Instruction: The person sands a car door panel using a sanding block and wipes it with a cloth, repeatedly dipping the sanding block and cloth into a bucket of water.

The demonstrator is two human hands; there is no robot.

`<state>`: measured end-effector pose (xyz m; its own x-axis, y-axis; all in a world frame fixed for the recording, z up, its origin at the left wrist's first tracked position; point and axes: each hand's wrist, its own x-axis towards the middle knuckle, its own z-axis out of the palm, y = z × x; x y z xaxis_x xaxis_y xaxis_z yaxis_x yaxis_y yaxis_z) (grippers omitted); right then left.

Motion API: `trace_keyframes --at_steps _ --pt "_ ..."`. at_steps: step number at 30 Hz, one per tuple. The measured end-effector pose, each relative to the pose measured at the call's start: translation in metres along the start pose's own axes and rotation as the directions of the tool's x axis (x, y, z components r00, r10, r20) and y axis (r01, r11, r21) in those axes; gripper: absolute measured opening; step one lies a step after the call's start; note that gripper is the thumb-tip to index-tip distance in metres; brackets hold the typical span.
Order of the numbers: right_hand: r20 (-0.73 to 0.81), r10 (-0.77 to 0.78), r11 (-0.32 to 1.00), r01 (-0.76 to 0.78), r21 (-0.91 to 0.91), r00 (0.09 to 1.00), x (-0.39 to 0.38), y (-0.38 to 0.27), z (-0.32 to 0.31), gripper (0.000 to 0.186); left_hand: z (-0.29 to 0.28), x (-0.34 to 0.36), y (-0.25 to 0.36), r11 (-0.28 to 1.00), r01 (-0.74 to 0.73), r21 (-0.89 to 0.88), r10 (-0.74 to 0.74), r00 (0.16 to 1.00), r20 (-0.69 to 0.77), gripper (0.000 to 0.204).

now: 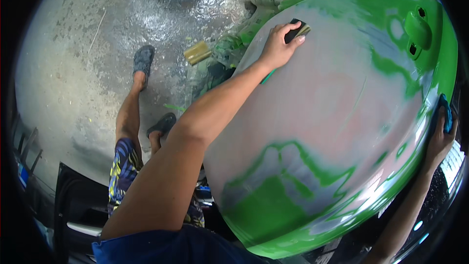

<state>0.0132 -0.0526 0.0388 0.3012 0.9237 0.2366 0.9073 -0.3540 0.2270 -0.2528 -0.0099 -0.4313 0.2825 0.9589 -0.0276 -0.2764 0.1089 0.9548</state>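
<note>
The left hand [282,45] has its fingers curled around a small dark block [296,31] on the big green and pinkish panel [337,98]. The right hand [441,141] bends its fingers around a blue cloth [446,113] at the edge.

Car panel [337,102], sanding block [293,33] and cloth [445,112]. The panel, broad and bright green, bears a large matt area of pale grey-pink over its middle, bordered by cloudy blue-grey patches and irregular green outlines. A solid green patch occupies the near end; a thin green line runs aslant across the pale field. At the far right corner is a green handle recess [418,32] flanked by two dark openings. The block, small and nearly black with an olive-gold side, is held on the pale area close to the far left edge. The cloth, blue and bunched, is held at the right edge.
</note>
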Motion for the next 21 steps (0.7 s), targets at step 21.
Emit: trace_keyframes --at_steps 21 --pt "0.028 0.083 0.988 -0.079 -0.131 0.996 -0.011 0.022 -0.029 0.040 -0.039 -0.198 0.109 0.957 0.281 0.066 -0.289 0.941 0.178 0.050"
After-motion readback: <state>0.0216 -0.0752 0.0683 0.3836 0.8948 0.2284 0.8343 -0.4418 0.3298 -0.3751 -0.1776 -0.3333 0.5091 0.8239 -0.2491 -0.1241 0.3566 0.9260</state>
